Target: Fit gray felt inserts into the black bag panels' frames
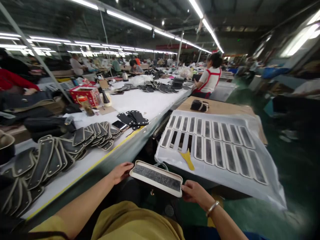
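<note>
Workpiece location: the long piece (pixel 156 176) is in the lower centre of the frame, suspended between the hands with no table under it. The left hand (pixel 123 172) pinches its left end; the right hand (pixel 195 191) pinches its right end, thumb and fingers closed on the pale rim.

Possible faults and causes:

1. Drop. Support appears to be at the two ends only; if one grip slips, that end is likely to swing down.
2. Bending. Uneven pull or twist between the hands could crease the dark middle or distort the rim.
3. Snagging. The loop (pixel 163 165) behind the piece could catch on the sheet edge if the piece is carried toward centre right.
4. Disturbance. The strips (pixel 220 154) lie in close rows on the white sheet (pixel 273 191); dragging the sheet could shift them. The yellow tool (pixel 187 159), near the sheet's front edge, could be knocked off.
5. Scratching. The bracelet (pixel 212 208) on the right wrist could mark a surface it rubs.
</note>
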`<action>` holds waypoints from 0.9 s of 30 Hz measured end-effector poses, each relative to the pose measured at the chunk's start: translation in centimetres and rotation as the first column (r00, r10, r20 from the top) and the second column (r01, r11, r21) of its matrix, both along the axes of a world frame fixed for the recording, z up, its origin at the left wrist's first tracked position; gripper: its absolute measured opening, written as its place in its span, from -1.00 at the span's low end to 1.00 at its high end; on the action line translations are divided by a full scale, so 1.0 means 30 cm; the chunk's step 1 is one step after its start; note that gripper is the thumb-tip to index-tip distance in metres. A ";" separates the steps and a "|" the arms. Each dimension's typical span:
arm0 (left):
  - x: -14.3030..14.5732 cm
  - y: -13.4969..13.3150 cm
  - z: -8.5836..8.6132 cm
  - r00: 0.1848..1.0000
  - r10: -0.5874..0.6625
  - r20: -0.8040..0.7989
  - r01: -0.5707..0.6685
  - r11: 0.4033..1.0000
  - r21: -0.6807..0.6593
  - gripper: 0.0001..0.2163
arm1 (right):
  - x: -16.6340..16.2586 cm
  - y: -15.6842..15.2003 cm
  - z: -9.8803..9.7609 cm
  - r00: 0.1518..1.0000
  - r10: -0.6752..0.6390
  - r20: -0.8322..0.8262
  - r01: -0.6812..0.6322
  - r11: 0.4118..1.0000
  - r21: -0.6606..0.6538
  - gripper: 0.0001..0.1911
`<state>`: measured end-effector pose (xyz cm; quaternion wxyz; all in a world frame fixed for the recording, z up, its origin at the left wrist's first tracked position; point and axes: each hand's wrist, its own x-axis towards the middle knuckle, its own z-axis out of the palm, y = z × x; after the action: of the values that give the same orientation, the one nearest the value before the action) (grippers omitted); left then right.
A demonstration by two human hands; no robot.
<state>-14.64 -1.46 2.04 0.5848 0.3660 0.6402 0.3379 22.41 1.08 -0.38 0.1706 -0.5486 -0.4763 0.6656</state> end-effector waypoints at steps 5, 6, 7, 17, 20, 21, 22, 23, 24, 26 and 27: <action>0.008 0.012 0.023 0.996 -0.049 -0.069 0.049 0.999 -0.011 -0.70 | -0.005 0.023 -0.012 0.999 0.038 0.021 -0.039 0.998 0.047 -0.54; 0.008 0.018 0.020 0.995 -0.062 -0.074 0.061 0.998 -0.013 -0.70 | -0.004 0.021 -0.009 0.999 0.038 0.031 -0.040 0.997 0.066 -0.54; 0.007 0.025 0.014 0.994 -0.073 -0.076 0.072 0.997 -0.014 -0.71 | -0.002 0.019 -0.006 0.998 0.038 0.040 -0.041 0.996 0.076 -0.55; -0.034 0.106 -0.069 0.990 -0.139 -0.002 0.139 0.990 -0.006 -0.69 | -0.001 0.017 -0.022 0.995 -0.020 -0.096 0.009 0.993 -0.116 -0.56; -0.036 0.122 -0.071 0.985 -0.172 -0.007 0.172 0.985 0.003 -0.70 | -0.024 0.025 -0.017 0.998 -0.038 -0.048 0.035 0.997 -0.069 -0.57; -0.037 0.128 -0.069 0.984 -0.176 -0.011 0.176 0.984 0.010 -0.69 | -0.033 0.028 -0.015 0.999 -0.043 -0.027 0.042 0.998 -0.037 -0.56; -0.038 0.134 -0.066 0.984 -0.178 -0.015 0.179 0.984 0.021 -0.68 | -0.039 0.030 -0.014 0.999 -0.050 -0.006 0.050 0.999 -0.008 -0.55; -0.042 0.140 -0.064 0.983 -0.185 -0.017 0.185 0.982 0.030 -0.67 | -0.043 0.031 -0.014 0.998 -0.057 0.010 0.057 0.998 0.010 -0.55; -0.048 0.147 -0.061 0.981 -0.196 -0.014 0.196 0.980 0.033 -0.64 | -0.044 0.032 -0.014 0.998 -0.061 0.018 0.061 0.998 0.013 -0.54; -0.066 0.166 -0.053 0.968 -0.249 0.010 0.249 0.968 0.025 -0.58 | -0.035 0.034 -0.013 0.998 -0.048 0.033 0.049 0.998 -0.026 -0.54; -0.077 0.178 -0.047 0.956 -0.292 0.015 0.291 0.956 0.022 -0.54 | -0.026 0.037 -0.011 0.998 -0.028 0.055 0.030 0.999 -0.042 -0.55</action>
<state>-16.95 3.87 0.64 0.6303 0.4590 0.5706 0.2577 21.62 2.18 -0.72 0.1554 -0.5770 -0.4585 0.6578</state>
